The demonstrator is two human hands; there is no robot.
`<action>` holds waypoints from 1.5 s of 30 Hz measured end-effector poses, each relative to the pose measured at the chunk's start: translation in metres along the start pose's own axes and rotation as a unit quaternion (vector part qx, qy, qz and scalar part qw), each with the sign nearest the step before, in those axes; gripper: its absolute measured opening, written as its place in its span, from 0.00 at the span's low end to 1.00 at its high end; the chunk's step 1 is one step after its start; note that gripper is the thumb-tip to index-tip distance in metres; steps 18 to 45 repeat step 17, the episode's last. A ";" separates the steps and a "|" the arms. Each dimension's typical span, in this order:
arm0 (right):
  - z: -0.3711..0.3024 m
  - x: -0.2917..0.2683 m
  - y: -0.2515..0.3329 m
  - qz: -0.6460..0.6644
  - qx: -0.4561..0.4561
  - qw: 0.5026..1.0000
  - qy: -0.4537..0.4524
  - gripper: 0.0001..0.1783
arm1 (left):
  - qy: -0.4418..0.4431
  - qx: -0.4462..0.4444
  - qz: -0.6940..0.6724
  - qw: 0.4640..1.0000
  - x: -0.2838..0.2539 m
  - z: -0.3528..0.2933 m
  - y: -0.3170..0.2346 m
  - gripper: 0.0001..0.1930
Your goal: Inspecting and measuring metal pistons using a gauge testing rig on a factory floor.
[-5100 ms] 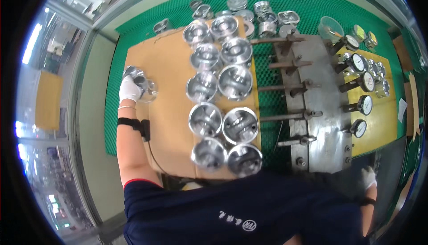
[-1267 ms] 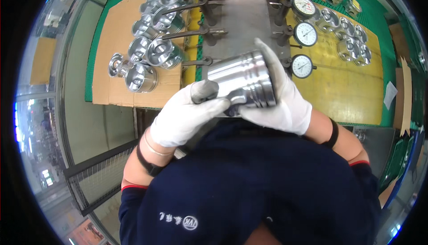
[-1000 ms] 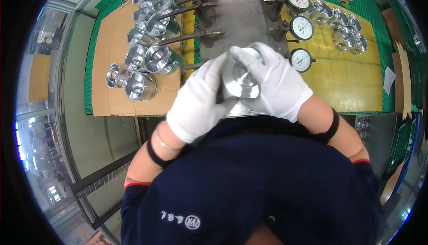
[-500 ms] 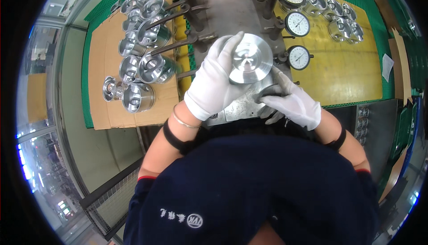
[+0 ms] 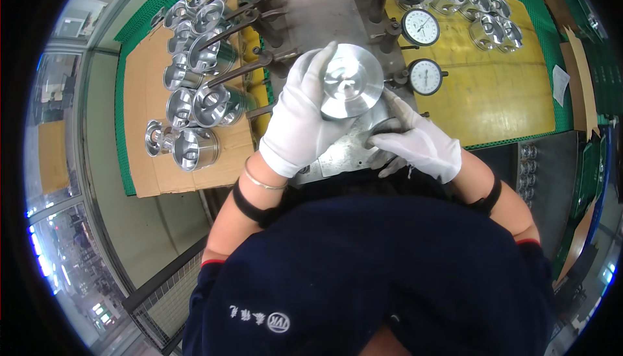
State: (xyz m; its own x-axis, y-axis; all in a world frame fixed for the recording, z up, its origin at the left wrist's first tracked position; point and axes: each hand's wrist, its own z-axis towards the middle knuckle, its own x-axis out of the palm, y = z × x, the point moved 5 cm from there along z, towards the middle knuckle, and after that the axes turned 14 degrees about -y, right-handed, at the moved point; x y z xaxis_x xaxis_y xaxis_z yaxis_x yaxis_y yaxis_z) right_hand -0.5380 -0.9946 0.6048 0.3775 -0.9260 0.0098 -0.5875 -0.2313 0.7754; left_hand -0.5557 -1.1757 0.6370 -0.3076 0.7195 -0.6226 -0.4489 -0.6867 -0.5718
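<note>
Both my hands wear white gloves. My left hand (image 5: 297, 117) is wrapped round the left side of a shiny silver piston (image 5: 355, 78), thumb and fingers closed on it. The piston's round, flat crown faces up, with bright turned rings on it. My right hand (image 5: 425, 142) is just right of and below the piston, its fingers curled round a dark, rounded thing (image 5: 385, 126) that I cannot make out; its index fingertip is close to the piston's lower right edge. Under the hands is the near end of a metal plate (image 5: 341, 160).
Several pistons (image 5: 196, 148) stand on cardboard (image 5: 144, 90) at left. Clamp posts with rods (image 5: 265, 61) line the metal bench (image 5: 318, 6). Several dial gauges (image 5: 426, 76) flank it on the right, beside a yellow board (image 5: 493, 96) bearing more pistons (image 5: 487, 30).
The whole view has shifted slightly, so the bench and gauges sit further left. My hands keep nearly the same hold on the piston and the dark thing.
</note>
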 end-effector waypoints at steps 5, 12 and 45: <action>0.008 -0.006 -0.009 -0.044 -0.040 0.998 -0.014 0.53 | -0.003 0.008 0.002 1.000 0.001 0.001 -0.001 0.50; 0.007 -0.008 -0.006 -0.085 -0.020 0.996 -0.006 0.53 | -0.012 -0.027 -0.008 1.000 0.002 0.001 -0.001 0.50; 0.000 -0.014 -0.001 -0.106 -0.101 0.989 0.004 0.55 | 0.083 -0.345 -0.355 0.865 -0.004 -0.007 -0.010 0.36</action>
